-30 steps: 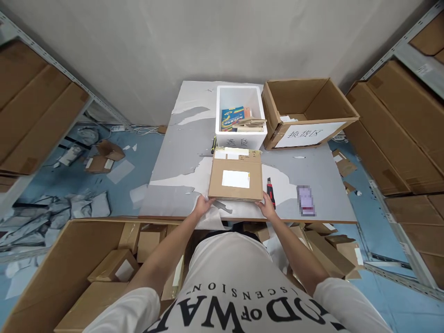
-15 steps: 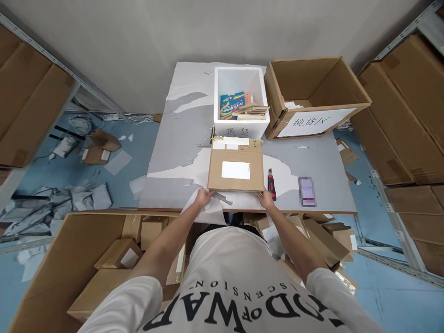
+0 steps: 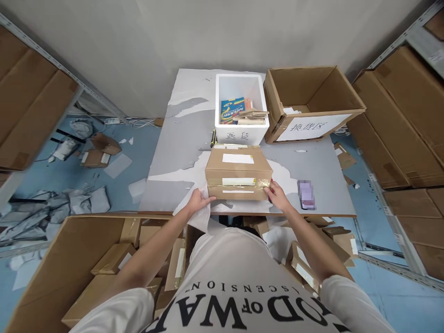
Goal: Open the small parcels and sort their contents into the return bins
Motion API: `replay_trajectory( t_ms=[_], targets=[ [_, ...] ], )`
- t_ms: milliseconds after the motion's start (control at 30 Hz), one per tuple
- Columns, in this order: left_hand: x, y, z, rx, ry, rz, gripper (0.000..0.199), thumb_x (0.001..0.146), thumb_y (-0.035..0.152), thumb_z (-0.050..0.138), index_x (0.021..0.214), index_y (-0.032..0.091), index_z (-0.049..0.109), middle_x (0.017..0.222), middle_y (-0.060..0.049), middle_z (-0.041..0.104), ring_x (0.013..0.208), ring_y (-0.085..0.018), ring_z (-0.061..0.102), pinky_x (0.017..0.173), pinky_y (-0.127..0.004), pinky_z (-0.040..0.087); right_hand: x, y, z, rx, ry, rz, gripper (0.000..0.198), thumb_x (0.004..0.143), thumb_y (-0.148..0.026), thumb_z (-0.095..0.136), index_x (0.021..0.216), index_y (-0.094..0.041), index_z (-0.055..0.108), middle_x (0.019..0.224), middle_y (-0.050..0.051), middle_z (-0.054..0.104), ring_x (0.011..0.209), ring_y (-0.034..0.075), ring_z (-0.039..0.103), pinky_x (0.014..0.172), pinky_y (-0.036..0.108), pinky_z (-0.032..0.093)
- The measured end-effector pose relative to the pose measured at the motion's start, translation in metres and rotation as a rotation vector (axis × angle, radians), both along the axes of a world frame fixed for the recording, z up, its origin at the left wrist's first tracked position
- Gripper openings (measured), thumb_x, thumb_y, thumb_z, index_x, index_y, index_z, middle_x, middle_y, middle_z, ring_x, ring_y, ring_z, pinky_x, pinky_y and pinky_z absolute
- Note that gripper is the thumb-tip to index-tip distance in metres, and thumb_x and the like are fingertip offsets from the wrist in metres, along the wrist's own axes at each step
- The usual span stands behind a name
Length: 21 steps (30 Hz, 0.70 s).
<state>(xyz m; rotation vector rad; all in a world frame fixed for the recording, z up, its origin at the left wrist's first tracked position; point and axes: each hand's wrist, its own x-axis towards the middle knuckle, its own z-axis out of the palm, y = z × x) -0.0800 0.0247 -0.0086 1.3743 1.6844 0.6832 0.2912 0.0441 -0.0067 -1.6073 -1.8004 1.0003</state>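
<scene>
A taped cardboard box (image 3: 238, 170) is at the near part of the table, its top and near side both in sight. White labels show on the top and near side, and shiny tape runs across the near side. My left hand (image 3: 199, 200) is closed at the box's lower left corner, beside a loose white sheet (image 3: 204, 217). At the lower right corner, my right hand (image 3: 277, 195) grips the box with the thumb on its near side. The cutter by my right fingers is almost fully hidden; only a bit of red shows.
Behind the box stand a white foam bin (image 3: 243, 134) with books and a large open carton (image 3: 315, 127) with a handwritten sign. A purple phone-like item (image 3: 306, 194) lies right. Below the table edge, a big carton (image 3: 38, 282) holds several boxes. Shelves of cartons flank both sides.
The box now shows its taped, labelled near side, where mostly its top showed before. My right hand has moved right and up along its corner, covering the cutter.
</scene>
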Motion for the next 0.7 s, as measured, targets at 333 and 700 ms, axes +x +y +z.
replay_trajectory(
  t_ms=[333, 700],
  targets=[
    [0.002, 0.005, 0.034, 0.181, -0.112, -0.111, 0.064, 0.048, 0.035, 0.086, 0.104, 0.012, 0.069, 0.104, -0.012, 0.072, 0.103, -0.036, 0.064, 0.095, -0.048, 0.049, -0.008, 0.017, 0.076, -0.041, -0.182, -0.05, 0.055, 0.09, -0.062, 0.03, 0.065, -0.02, 0.055, 0.073, 0.006, 0.058, 0.073, 0.02, 0.055, 0.068, 0.03, 0.04],
    [0.043, 0.028, 0.016, 0.247, -0.498, 0.203, 0.054, 0.064, 0.046, 0.076, 0.106, 0.014, 0.066, 0.111, -0.013, 0.069, 0.116, -0.027, 0.059, 0.105, -0.04, 0.042, -0.023, 0.048, 0.076, -0.177, -0.249, -0.185, 0.061, 0.084, -0.069, 0.031, 0.061, -0.018, 0.055, 0.067, 0.005, 0.06, 0.067, 0.017, 0.05, 0.062, 0.027, 0.035]
  ],
)
